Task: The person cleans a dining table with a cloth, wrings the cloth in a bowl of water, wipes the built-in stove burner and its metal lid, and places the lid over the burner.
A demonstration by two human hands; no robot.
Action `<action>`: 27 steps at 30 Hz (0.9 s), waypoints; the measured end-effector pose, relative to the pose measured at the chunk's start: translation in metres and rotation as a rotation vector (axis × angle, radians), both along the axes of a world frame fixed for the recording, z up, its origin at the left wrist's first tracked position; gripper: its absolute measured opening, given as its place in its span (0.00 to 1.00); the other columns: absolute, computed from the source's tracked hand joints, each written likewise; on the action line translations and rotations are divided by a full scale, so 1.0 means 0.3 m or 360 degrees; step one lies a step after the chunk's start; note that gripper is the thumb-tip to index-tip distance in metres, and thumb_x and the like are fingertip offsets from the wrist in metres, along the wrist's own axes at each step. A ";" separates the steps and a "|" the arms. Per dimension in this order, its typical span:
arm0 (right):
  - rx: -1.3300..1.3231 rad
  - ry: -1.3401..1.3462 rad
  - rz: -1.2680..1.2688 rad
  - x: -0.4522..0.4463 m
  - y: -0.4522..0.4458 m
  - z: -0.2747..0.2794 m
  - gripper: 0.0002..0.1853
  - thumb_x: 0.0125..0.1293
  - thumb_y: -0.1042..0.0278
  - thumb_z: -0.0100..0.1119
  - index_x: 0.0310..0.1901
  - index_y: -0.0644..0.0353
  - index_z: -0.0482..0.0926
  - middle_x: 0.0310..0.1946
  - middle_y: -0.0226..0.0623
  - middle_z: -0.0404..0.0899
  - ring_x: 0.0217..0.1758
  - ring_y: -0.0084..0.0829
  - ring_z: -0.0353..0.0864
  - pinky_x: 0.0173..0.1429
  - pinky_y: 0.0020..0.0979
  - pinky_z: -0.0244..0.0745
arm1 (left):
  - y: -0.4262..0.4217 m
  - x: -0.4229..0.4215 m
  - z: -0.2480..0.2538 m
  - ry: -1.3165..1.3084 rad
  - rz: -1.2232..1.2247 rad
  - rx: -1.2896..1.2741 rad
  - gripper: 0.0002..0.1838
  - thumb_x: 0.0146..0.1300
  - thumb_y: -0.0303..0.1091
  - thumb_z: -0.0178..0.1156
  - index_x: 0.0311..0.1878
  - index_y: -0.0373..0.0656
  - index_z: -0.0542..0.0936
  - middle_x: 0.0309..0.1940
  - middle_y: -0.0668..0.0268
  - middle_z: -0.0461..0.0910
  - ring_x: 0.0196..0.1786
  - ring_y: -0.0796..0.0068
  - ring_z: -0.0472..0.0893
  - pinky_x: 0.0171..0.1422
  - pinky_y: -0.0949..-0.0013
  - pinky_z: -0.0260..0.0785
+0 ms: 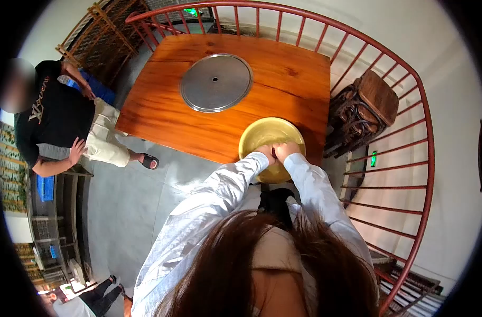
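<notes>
A yellow basin (247,138) sits at the near edge of the wooden table (161,79), with what looks like water inside. Over it, my left hand (265,152) and my right hand (287,150) come together, fingers closed. Between them shows a small dark reddish bit, too little to name. Both hands touch or nearly touch each other. The basin's near side is partly covered by my wrists and pale sleeves.
A round metal plate (216,83) lies in the tabletop. Stacked wooden stools (365,108) stand right of the table, inside a red railing (427,158). A person in a black shirt (58,113) stands at the left; another person (87,301) is at the lower left.
</notes>
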State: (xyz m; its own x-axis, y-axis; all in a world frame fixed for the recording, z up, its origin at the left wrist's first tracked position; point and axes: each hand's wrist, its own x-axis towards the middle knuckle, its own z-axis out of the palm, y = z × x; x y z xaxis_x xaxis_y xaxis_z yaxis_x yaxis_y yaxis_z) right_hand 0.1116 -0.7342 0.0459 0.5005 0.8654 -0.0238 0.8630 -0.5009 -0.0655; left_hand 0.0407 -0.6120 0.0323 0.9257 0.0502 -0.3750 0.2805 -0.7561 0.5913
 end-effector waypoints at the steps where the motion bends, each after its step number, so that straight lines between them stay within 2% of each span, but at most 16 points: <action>1: 0.0109 -0.0062 0.0069 0.007 0.000 -0.022 0.10 0.62 0.63 0.47 0.29 0.52 0.79 0.23 0.40 0.82 0.26 0.42 0.83 0.31 0.47 0.76 | 0.001 0.021 -0.104 -0.0007 -0.0018 0.0020 0.15 0.49 0.35 0.59 0.43 0.47 0.81 0.42 0.52 0.82 0.49 0.51 0.80 0.52 0.57 0.73; 9: 0.0096 -0.0129 0.0134 0.010 -0.013 0.011 0.09 0.61 0.64 0.48 0.31 0.53 0.79 0.25 0.40 0.83 0.27 0.42 0.84 0.32 0.44 0.78 | -0.013 -0.006 0.068 0.0144 0.0081 -0.0050 0.14 0.47 0.37 0.62 0.40 0.47 0.82 0.38 0.52 0.83 0.47 0.51 0.81 0.50 0.57 0.74; 11: 0.0127 -0.0056 0.0124 0.025 -0.014 0.033 0.07 0.61 0.65 0.49 0.32 0.53 0.77 0.27 0.39 0.83 0.29 0.42 0.84 0.32 0.45 0.77 | -0.014 -0.020 0.116 -0.0118 0.0142 -0.0184 0.17 0.46 0.36 0.63 0.42 0.45 0.80 0.39 0.51 0.83 0.47 0.50 0.81 0.51 0.56 0.73; 12: 0.0160 -0.0073 0.0075 0.034 -0.019 0.034 0.07 0.62 0.64 0.48 0.36 0.53 0.76 0.30 0.38 0.82 0.32 0.42 0.83 0.34 0.44 0.77 | -0.024 -0.022 0.062 -0.0210 0.0368 -0.0181 0.23 0.45 0.33 0.64 0.49 0.43 0.75 0.40 0.47 0.81 0.47 0.47 0.80 0.51 0.55 0.73; 13: 0.0193 -0.0089 0.0023 0.035 -0.014 0.051 0.07 0.62 0.64 0.47 0.39 0.52 0.74 0.34 0.38 0.82 0.36 0.42 0.83 0.36 0.43 0.78 | -0.024 -0.016 0.046 -0.0211 0.0376 -0.0177 0.23 0.45 0.33 0.64 0.49 0.43 0.75 0.40 0.47 0.81 0.47 0.47 0.80 0.51 0.55 0.73; 14: 0.0141 0.0145 -0.0129 0.036 -0.009 0.072 0.10 0.60 0.66 0.53 0.44 0.52 0.72 0.40 0.42 0.79 0.46 0.45 0.80 0.45 0.43 0.77 | -0.025 -0.007 0.030 -0.0219 0.0459 -0.0180 0.27 0.45 0.32 0.65 0.52 0.42 0.72 0.42 0.45 0.79 0.47 0.45 0.79 0.51 0.54 0.73; 15: 0.0140 0.0144 -0.0114 0.027 -0.013 0.101 0.10 0.60 0.66 0.53 0.44 0.52 0.72 0.40 0.42 0.79 0.46 0.45 0.80 0.45 0.43 0.77 | -0.028 0.000 0.012 -0.0225 0.0547 -0.0183 0.31 0.45 0.30 0.65 0.56 0.42 0.68 0.44 0.42 0.78 0.47 0.43 0.79 0.51 0.54 0.73; 17: 0.0294 0.0530 -0.0367 -0.009 -0.012 0.134 0.19 0.52 0.67 0.63 0.47 0.53 0.71 0.46 0.45 0.77 0.52 0.49 0.75 0.53 0.45 0.73 | -0.016 0.000 -0.003 -0.0272 0.0662 -0.0103 0.34 0.46 0.30 0.66 0.59 0.43 0.65 0.45 0.40 0.75 0.50 0.41 0.77 0.55 0.52 0.71; 18: 0.0433 0.0731 -0.0368 -0.003 -0.024 0.071 0.29 0.46 0.67 0.69 0.52 0.55 0.70 0.49 0.48 0.74 0.56 0.49 0.72 0.56 0.46 0.70 | -0.008 -0.011 0.025 -0.0326 0.0712 -0.0049 0.35 0.46 0.30 0.67 0.59 0.43 0.65 0.46 0.41 0.74 0.52 0.40 0.76 0.57 0.52 0.70; 19: 0.0436 0.0730 -0.0338 0.009 -0.029 0.024 0.29 0.46 0.67 0.69 0.52 0.55 0.70 0.49 0.48 0.74 0.56 0.49 0.72 0.56 0.46 0.70 | -0.001 -0.022 0.061 -0.0380 0.0761 0.0004 0.36 0.45 0.31 0.68 0.60 0.44 0.64 0.46 0.42 0.74 0.53 0.40 0.75 0.59 0.51 0.69; 21: 0.0883 0.1119 -0.0261 0.021 -0.037 -0.030 0.30 0.47 0.69 0.70 0.53 0.60 0.68 0.47 0.47 0.75 0.52 0.46 0.75 0.58 0.38 0.69 | 0.003 -0.035 0.078 -0.0358 0.0880 0.0009 0.36 0.49 0.33 0.67 0.62 0.42 0.64 0.51 0.43 0.73 0.55 0.40 0.74 0.62 0.53 0.68; 23: 0.0929 0.0973 -0.0333 0.000 -0.036 -0.009 0.32 0.48 0.69 0.69 0.57 0.62 0.67 0.48 0.44 0.74 0.53 0.40 0.74 0.61 0.37 0.66 | 0.017 0.002 -0.058 -0.0451 0.1337 -0.0361 0.36 0.56 0.36 0.65 0.65 0.38 0.61 0.56 0.47 0.72 0.54 0.47 0.77 0.60 0.58 0.70; 24: 0.1107 0.0998 -0.0489 -0.039 -0.026 0.041 0.33 0.49 0.69 0.69 0.57 0.61 0.67 0.50 0.44 0.73 0.55 0.41 0.72 0.62 0.37 0.65 | 0.029 0.026 -0.105 -0.0271 0.1568 -0.1239 0.34 0.60 0.40 0.65 0.64 0.35 0.63 0.54 0.52 0.76 0.51 0.61 0.79 0.57 0.65 0.72; 25: 0.1289 0.1019 -0.0644 -0.060 -0.019 0.064 0.33 0.49 0.69 0.69 0.58 0.61 0.66 0.52 0.45 0.72 0.57 0.41 0.71 0.63 0.38 0.64 | 0.034 0.009 -0.041 -0.0283 0.1579 -0.1235 0.34 0.60 0.40 0.65 0.64 0.35 0.63 0.54 0.52 0.76 0.51 0.61 0.79 0.57 0.65 0.72; 26: 0.1400 0.0921 -0.0559 -0.062 -0.009 0.025 0.35 0.44 0.69 0.70 0.57 0.58 0.68 0.52 0.49 0.72 0.55 0.49 0.72 0.61 0.42 0.66 | 0.034 -0.010 0.026 -0.0088 0.1523 -0.1756 0.34 0.60 0.42 0.66 0.63 0.35 0.65 0.51 0.55 0.77 0.49 0.65 0.80 0.54 0.66 0.73; 27: 0.1325 0.0760 -0.0435 -0.087 0.005 0.082 0.36 0.43 0.68 0.71 0.58 0.57 0.69 0.53 0.46 0.72 0.57 0.46 0.71 0.62 0.41 0.65 | 0.028 -0.029 0.117 0.0119 0.1426 -0.2268 0.35 0.59 0.45 0.68 0.63 0.35 0.66 0.47 0.58 0.79 0.46 0.69 0.80 0.52 0.67 0.74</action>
